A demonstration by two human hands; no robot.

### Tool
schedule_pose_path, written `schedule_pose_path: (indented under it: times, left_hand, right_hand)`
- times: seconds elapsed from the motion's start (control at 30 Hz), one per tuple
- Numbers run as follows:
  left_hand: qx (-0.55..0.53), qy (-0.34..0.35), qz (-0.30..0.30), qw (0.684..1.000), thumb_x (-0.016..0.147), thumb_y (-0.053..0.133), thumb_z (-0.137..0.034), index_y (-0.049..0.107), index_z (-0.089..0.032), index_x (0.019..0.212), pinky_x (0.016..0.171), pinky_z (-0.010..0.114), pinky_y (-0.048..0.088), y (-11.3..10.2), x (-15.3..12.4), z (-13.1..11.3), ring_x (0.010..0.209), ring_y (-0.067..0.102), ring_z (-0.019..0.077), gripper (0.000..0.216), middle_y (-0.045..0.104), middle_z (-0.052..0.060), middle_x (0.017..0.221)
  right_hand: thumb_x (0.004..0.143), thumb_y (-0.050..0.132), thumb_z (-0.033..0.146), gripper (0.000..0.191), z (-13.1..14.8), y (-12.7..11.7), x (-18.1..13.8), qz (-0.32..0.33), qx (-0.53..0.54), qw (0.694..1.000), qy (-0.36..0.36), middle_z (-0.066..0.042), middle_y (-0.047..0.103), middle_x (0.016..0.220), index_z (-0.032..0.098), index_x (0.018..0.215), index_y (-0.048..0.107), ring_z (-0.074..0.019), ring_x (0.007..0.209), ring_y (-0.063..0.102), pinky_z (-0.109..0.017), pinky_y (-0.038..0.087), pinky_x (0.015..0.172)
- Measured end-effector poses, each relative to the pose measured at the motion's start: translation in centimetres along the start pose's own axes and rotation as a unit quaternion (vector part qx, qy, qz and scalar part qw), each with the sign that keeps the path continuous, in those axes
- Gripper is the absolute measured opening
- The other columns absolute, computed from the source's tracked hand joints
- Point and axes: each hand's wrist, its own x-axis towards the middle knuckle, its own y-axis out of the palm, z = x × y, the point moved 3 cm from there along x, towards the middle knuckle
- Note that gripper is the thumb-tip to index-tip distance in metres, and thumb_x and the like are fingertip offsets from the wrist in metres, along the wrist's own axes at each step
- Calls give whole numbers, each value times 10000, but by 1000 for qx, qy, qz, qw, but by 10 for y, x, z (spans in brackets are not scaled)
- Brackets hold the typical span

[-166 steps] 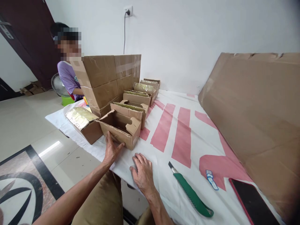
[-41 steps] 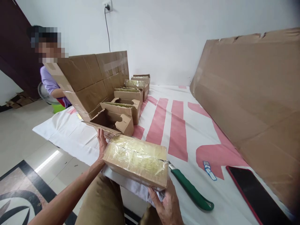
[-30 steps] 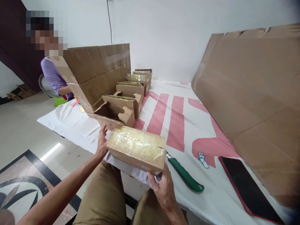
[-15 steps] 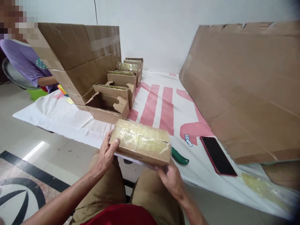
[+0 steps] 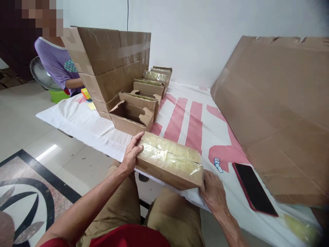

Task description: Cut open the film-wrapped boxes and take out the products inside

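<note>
A cardboard box (image 5: 169,163) with shiny clear tape across its top lies at the table's front edge, tilted a little toward me. My left hand (image 5: 132,154) grips its left end, thumb on top. At the right end, my right hand (image 5: 213,188) is closed against the box, knuckles up; its fingertips are hidden. Just behind the left part of the box stands an open cardboard box (image 5: 131,125) with raised flaps, first in a row of several running back toward the wall.
Tall stacked cartons (image 5: 108,55) stand left of the row. A large cardboard panel (image 5: 282,113) leans at right. A red-edged phone (image 5: 254,188) and a small blue-white item (image 5: 218,165) lie on the patterned cloth (image 5: 194,123). Another person (image 5: 59,61) sits beyond the cartons, near a fan (image 5: 39,73).
My view has swung left. My right hand has shifted from beneath the box's right corner to its right end, and the green object beside it is now out of sight.
</note>
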Motion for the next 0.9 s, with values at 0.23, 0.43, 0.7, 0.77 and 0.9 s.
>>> schedule_pose_path:
  times: [0.23, 0.43, 0.7, 0.77, 0.9]
  left_hand:
    - [16, 26, 55, 998, 750, 637, -306, 621, -259, 1419, 1310, 532, 201, -5, -3, 4, 1600, 248, 373, 671, 369, 48, 1701]
    - [24, 47, 103, 993, 709, 697, -344, 664, -236, 1319, 1301, 555, 176, 0, 13, -1, 1605, 212, 397, 620, 375, 98, 1677]
    - [-56, 12, 89, 994, 599, 629, -223, 633, -215, 1258, 1280, 553, 199, 6, 5, 14, 1565, 287, 414, 660, 372, 110, 1671]
    - [-68, 6, 91, 993, 580, 631, -220, 629, -214, 1261, 1283, 560, 189, 6, 5, 14, 1577, 258, 421, 682, 365, 115, 1673]
    - [-89, 1, 92, 992, 561, 633, -209, 620, -217, 1261, 1293, 554, 156, 7, 6, 14, 1595, 222, 413, 701, 351, 117, 1680]
  right_hand:
    - [950, 522, 628, 475, -17, -103, 12, -30, 174, 952, 249, -56, 757, 751, 239, 1097, 752, -246, 634, 678, -350, 547, 579]
    - [990, 556, 581, 393, 87, -147, 75, 52, 128, 990, -31, -79, 812, 1035, 278, 1127, 766, -271, 885, 769, -382, 614, 773]
    - [1061, 459, 356, 340, 161, -106, 123, 117, 33, 955, -270, -51, 815, 1093, 242, 1220, 737, -220, 906, 781, -318, 603, 725]
    - [1063, 447, 358, 341, 166, -100, 125, 117, 5, 951, -284, -51, 818, 1032, 227, 1171, 742, -205, 839, 771, -294, 568, 658]
    - [1070, 421, 352, 348, 173, -95, 127, 110, -47, 943, -310, -51, 802, 922, 208, 1097, 737, -183, 707, 720, -282, 465, 553]
